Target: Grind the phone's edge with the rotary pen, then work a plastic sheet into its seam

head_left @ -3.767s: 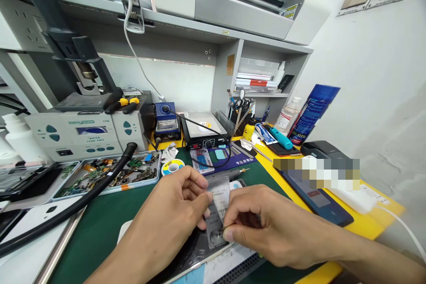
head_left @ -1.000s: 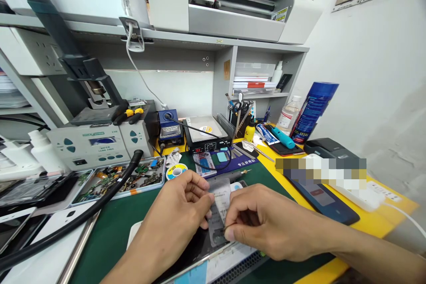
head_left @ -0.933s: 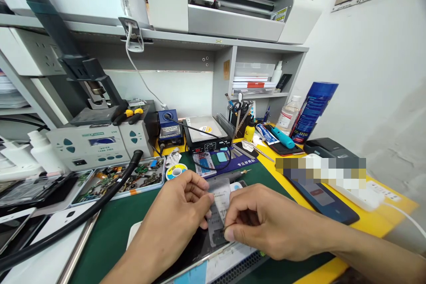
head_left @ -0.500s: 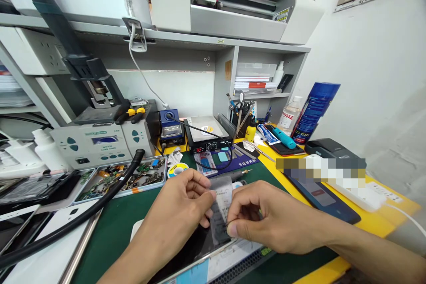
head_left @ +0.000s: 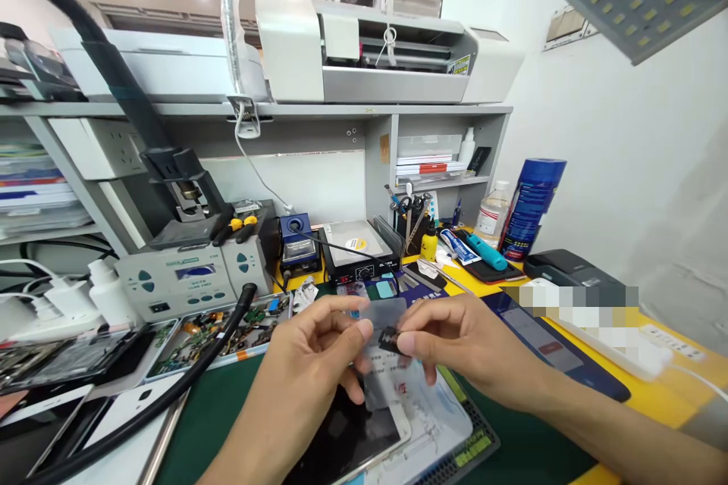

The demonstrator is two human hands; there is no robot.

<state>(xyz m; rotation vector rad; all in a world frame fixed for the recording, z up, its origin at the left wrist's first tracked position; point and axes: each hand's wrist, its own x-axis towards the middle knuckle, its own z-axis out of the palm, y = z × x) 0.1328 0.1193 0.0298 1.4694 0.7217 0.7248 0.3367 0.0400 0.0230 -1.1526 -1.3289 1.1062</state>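
Observation:
My left hand point(head_left: 324, 348) pinches the edge of a translucent plastic film point(head_left: 380, 386) between thumb and fingers. My right hand point(head_left: 460, 341) grips a small dark razor blade point(head_left: 389, 339) between thumb and fingers, in front of the film's upper part. I cannot tell whether the blade touches the film. Beneath both hands lies a tablet point(head_left: 353, 432) with a dark screen and white border, partly covered by my left hand. Under its right side is a pale flat piece point(head_left: 440, 436) with printing, on a dark grid-patterned base point(head_left: 483, 445).
To the left stand a tray of circuit boards point(head_left: 227, 337), a black hose point(head_left: 171, 352) and a grey control unit point(head_left: 182, 280). A hot plate point(head_left: 364, 254) sits behind the hands. On the right lie a dark phone-like panel point(head_left: 563, 348) and a white power strip point(head_left: 614, 337).
The view has tilted upward. The film has come up toward the camera, more upright between my hands. My right hand has turned, and the razor blade in its fingers now shows clearly.

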